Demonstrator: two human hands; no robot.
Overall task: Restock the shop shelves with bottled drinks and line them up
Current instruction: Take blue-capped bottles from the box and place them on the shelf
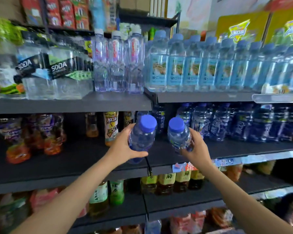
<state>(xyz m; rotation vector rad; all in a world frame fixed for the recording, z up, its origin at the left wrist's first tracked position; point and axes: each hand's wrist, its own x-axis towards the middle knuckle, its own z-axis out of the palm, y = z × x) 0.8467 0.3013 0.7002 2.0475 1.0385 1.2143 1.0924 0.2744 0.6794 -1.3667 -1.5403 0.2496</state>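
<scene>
My left hand grips a clear bottle with a blue cap, tilted towards me in front of the middle shelf. Just to its right, my right hand grips a second blue-capped bottle of the same kind. Both bottles hang in the air at the join between the two shelf bays, apart from each other. On the middle shelf to the right stands a row of dark blue-labelled bottles with blue caps.
The upper shelf carries soda packs, clear water bottles and light-blue-labelled bottles. Orange and yellow drink bottles stand at the middle shelf's left. Tea bottles fill the lower shelf. Price tags line the shelf edge.
</scene>
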